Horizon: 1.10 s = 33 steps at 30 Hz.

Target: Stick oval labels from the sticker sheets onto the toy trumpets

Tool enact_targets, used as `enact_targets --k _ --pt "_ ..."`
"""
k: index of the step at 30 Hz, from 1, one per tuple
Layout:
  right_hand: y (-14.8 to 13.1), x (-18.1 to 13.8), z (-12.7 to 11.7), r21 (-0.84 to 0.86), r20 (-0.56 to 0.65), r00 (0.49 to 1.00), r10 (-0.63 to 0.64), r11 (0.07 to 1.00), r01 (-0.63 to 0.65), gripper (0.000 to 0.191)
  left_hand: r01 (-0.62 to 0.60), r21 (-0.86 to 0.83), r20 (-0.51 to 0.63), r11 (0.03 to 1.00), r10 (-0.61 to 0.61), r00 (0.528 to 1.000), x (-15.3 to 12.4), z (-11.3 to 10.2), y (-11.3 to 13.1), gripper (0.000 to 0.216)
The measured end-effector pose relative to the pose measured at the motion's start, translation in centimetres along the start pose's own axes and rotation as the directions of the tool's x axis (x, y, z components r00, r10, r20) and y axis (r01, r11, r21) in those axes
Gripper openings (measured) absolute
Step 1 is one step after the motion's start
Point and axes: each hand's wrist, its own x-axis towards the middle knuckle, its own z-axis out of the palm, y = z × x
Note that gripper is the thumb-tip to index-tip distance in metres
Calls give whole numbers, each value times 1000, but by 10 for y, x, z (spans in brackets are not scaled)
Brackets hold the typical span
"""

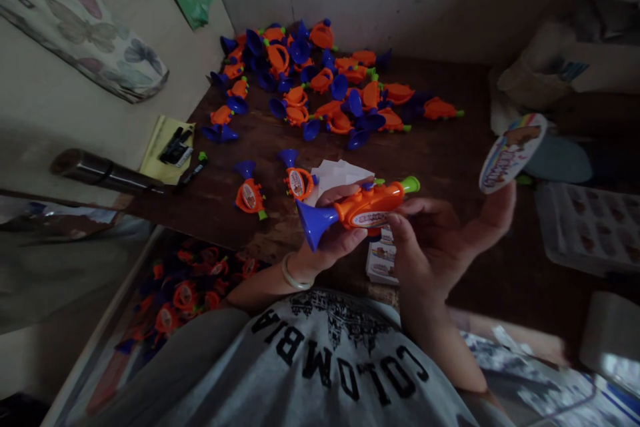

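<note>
An orange toy trumpet (373, 203) with a blue bell and a lime-green mouthpiece lies across my left hand (330, 243), whose fingers and thumb close round it from below. An oval label is on the side facing me. My right hand (440, 240) touches the trumpet near the label's right end with its thumb and a bent finger. On the raised fingertip of that hand sticks a larger oval sticker (514, 152) with a rainbow and a brown figure. Below the trumpet is a stack of printed labels (381, 263), partly hidden by my right hand.
Many toy trumpets (320, 80) are heaped at the back of the brown table. Two labelled trumpets (249, 195) lie left of my hands, near white paper sheets (343, 173). A dark flask (105, 170) and yellow pad (157, 147) are left; a clear tray (590, 227) is right.
</note>
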Motion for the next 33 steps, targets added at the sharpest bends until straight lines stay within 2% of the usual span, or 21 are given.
enact_targets --k 11,19,26,29,33 --pt "-1 0 -4 -2 7 999 35 999 -35 98 54 43 -28 998 -53 998 1 3 2 49" --pt "1 1 -6 -15 29 1000 4 1000 -3 101 100 63 -56 993 -97 994 0 2 -2 54" --pt "2 1 -8 -12 8 999 54 998 -54 98 108 58 -71 992 -104 992 2 9 7 43" --pt "4 1 -6 -38 10 1000 15 999 -15 94 80 59 -100 995 -73 992 1 12 7 34" --pt "10 2 -1 -65 -12 994 -112 992 111 97 -4 95 -110 995 15 994 -2 12 1 34"
